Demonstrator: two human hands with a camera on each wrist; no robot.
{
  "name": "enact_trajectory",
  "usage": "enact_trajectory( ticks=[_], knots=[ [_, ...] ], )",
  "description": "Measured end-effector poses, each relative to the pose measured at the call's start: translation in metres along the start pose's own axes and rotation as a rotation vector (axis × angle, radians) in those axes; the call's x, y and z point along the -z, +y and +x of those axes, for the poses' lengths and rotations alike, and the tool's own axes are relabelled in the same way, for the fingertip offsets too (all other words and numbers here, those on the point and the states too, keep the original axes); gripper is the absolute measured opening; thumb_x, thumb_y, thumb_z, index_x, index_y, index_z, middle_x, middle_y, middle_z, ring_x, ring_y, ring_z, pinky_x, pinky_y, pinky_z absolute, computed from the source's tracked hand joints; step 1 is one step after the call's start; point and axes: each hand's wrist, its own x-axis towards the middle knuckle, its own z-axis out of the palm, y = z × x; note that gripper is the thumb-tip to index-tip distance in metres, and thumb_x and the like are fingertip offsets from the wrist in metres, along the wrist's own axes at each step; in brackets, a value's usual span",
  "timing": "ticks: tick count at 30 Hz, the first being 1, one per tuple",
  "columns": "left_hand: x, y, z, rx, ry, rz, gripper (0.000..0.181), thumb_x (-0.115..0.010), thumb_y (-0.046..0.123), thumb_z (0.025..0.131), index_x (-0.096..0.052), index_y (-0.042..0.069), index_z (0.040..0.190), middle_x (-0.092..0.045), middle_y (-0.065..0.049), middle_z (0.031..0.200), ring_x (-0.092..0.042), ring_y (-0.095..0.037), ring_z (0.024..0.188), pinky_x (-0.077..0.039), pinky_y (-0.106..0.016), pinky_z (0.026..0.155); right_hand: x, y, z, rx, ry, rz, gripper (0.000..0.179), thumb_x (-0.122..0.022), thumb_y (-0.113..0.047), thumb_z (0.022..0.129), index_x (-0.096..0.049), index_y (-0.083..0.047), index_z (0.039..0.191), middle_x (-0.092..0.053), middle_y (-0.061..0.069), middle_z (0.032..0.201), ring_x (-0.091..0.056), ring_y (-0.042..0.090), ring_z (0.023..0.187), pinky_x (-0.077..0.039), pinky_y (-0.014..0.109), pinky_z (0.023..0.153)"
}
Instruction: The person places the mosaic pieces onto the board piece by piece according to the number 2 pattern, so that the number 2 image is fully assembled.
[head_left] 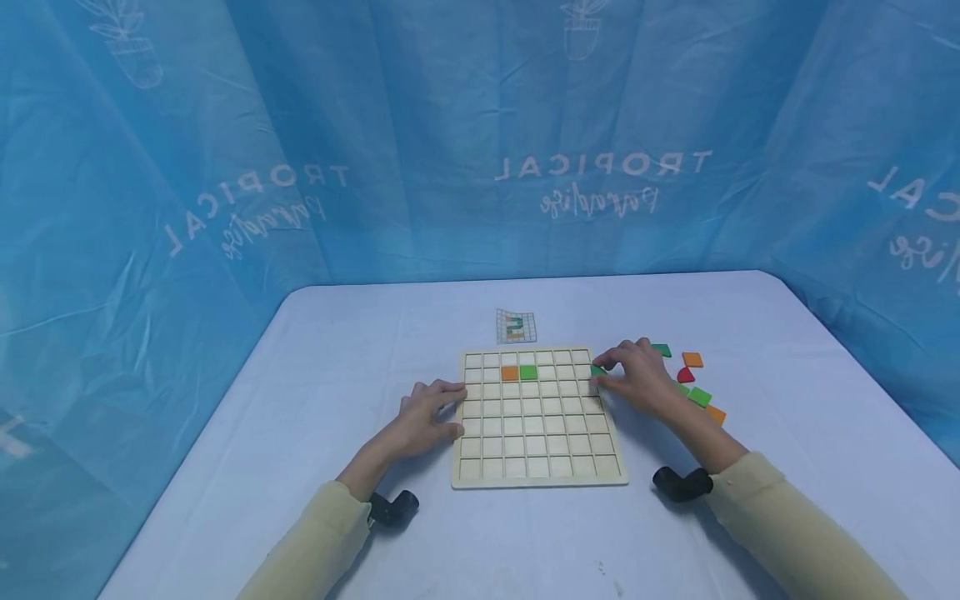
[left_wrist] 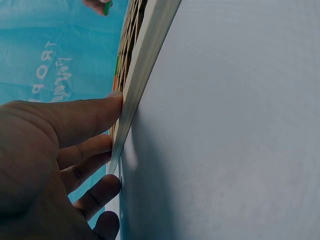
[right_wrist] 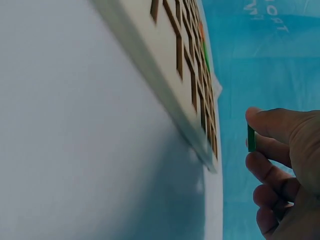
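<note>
A pale wooden grid board (head_left: pixel 534 482) lies flat on the table. Two square tiles sit side by side in its second row: an orange tile (head_left: pixel 510 373) and a light green tile (head_left: pixel 528 372). My left hand (head_left: pixel 423 419) rests at the board's left edge, thumb and fingertips touching it; the left wrist view shows the thumb (left_wrist: pixel 90 117) against the rim. Over the right edge, my right hand (head_left: pixel 641 375) pinches a dark green tile (right_wrist: pixel 251 138) between thumb and index finger, held above the board. The tile's full shape is hidden by the fingers.
A small printed pattern card (head_left: pixel 516 327) lies behind the board. Right of the right hand are loose pieces: orange tiles (head_left: pixel 693 360), a red piece (head_left: pixel 686 375), light green tiles (head_left: pixel 701 397) and a dark green piece (head_left: pixel 662 350). A blue curtain (head_left: pixel 450 167) hangs behind the table.
</note>
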Motion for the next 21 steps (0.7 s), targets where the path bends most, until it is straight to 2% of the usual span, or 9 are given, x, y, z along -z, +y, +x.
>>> enact_trajectory(
  ticks=[6, 9, 15, 21],
  knots=[
    [-0.001, -0.001, 0.001, 0.016, 0.002, -0.007, 0.056, -0.073, 0.018, 0.085, -0.054, 0.005, 0.136, -0.047, -0.005, 0.141, -0.03, -0.035, 0.133, -0.027, -0.049, 0.094, -0.005, -0.012, 0.007, 0.014, -0.001, 0.005, 0.027, -0.08, -0.019, 0.078, -0.074, -0.004, 0.1, -0.064, 0.008, 0.091, -0.044, 0.027, 0.087, -0.032, 0.042, 0.075],
    [-0.001, -0.001, 0.001, 0.013, 0.002, -0.005, 0.055, -0.073, 0.018, 0.085, -0.054, 0.005, 0.136, -0.047, -0.005, 0.141, -0.032, -0.033, 0.131, -0.027, -0.049, 0.093, -0.007, -0.016, 0.01, 0.019, -0.003, 0.013, 0.026, -0.08, -0.019, 0.078, -0.075, -0.005, 0.099, -0.064, 0.007, 0.09, -0.044, 0.026, 0.088, -0.032, 0.044, 0.078],
    [-0.001, -0.002, 0.001, -0.01, 0.005, 0.01, 0.056, -0.074, 0.018, 0.085, -0.055, 0.004, 0.135, -0.048, -0.004, 0.14, -0.039, -0.025, 0.114, -0.028, -0.042, 0.083, -0.011, -0.025, 0.016, 0.029, -0.011, 0.033, 0.027, -0.081, -0.021, 0.077, -0.075, -0.005, 0.098, -0.063, 0.005, 0.088, -0.044, 0.026, 0.086, -0.032, 0.046, 0.079],
    [-0.001, -0.002, 0.001, -0.008, 0.007, 0.003, 0.056, -0.074, 0.018, 0.085, -0.055, 0.004, 0.135, -0.048, -0.005, 0.14, -0.038, -0.026, 0.117, -0.028, -0.043, 0.085, -0.016, -0.031, 0.024, 0.057, -0.029, 0.06, 0.026, -0.08, -0.02, 0.078, -0.075, -0.006, 0.098, -0.064, 0.005, 0.087, -0.043, 0.024, 0.084, -0.032, 0.047, 0.078]
  ],
)
